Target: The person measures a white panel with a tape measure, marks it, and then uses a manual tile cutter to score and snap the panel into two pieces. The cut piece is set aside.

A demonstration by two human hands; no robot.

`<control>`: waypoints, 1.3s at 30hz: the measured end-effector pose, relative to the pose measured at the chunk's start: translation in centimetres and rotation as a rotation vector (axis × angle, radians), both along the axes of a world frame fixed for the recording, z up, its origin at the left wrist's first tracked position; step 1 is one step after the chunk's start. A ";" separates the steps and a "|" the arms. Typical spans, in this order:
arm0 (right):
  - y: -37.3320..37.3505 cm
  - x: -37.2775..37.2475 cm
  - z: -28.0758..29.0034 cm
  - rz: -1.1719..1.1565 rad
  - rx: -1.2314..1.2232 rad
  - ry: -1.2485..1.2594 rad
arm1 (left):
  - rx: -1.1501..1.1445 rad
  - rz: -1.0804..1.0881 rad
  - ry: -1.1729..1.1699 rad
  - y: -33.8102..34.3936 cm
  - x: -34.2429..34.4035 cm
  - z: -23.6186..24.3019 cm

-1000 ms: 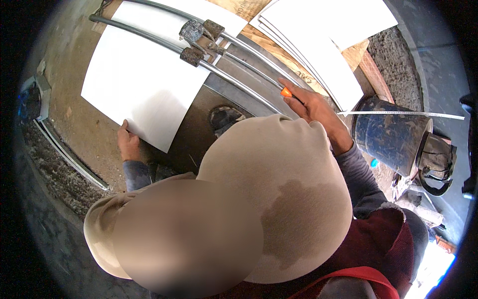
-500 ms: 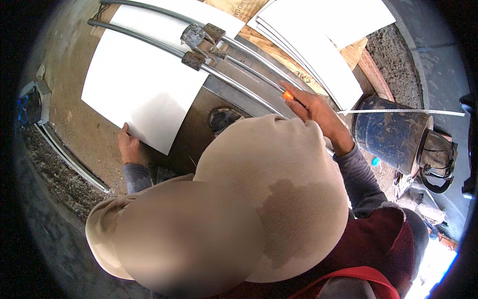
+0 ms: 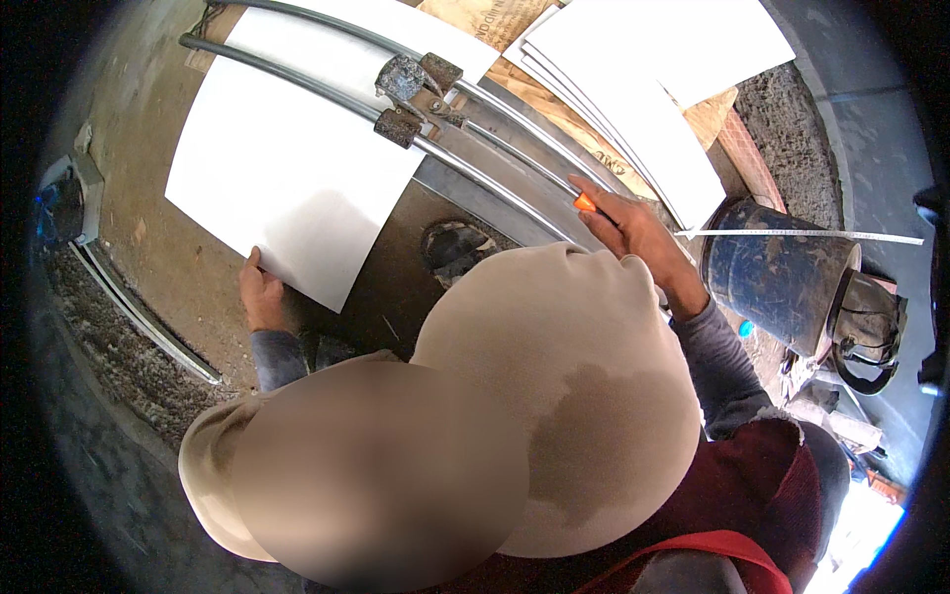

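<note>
A large white tile (image 3: pixel 297 129) lies under the twin metal rails of a manual tile cutter (image 3: pixel 485 183). The cutter's carriage (image 3: pixel 401 84) sits over the tile near its right edge. From the carriage a rod runs to an orange-marked handle (image 3: pixel 586 203), which my right hand (image 3: pixel 638 233) grips; part of the handle is hidden in my palm. At the tile's near edge, my left hand (image 3: pixel 262 290) pinches the border with thumb and fingers. A shoe tip (image 3: pixel 457 247) shows below the cutter's base. A beige cap covers much of the lower view.
Several white tiles (image 3: pixel 683 45) are stacked on brown cardboard (image 3: pixel 485 20) at the far right. A dark blue bucket (image 3: pixel 772 267) stands right of my right hand, a pale measuring strip (image 3: pixel 811 236) across it. A metal strip (image 3: pixel 148 312) lies at the left.
The whole view has shifted slightly right and down. Both hands keep their grips, and the carriage stays at about the same place over the tile.
</note>
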State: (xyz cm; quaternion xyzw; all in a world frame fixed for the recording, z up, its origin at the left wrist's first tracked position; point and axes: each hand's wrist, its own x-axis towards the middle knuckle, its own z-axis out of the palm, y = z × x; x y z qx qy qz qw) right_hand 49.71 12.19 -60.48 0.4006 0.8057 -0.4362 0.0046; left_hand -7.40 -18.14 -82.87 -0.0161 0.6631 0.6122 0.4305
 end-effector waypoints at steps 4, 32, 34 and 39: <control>0.4 -0.5 0.3 0.021 0.031 -0.004 | -0.033 -0.106 0.135 0.2 0.6 0.7; 0.0 0.0 -0.8 -0.018 -0.003 -0.020 | 0.009 0.250 -0.152 1.4 0.8 -0.1; 0.0 0.0 -1.0 0.013 0.073 0.034 | 0.027 0.251 -0.126 1.0 1.2 -0.3; 0.0 -0.9 -1.0 -0.026 0.020 -0.026 | 0.067 0.317 -0.130 1.6 2.6 0.8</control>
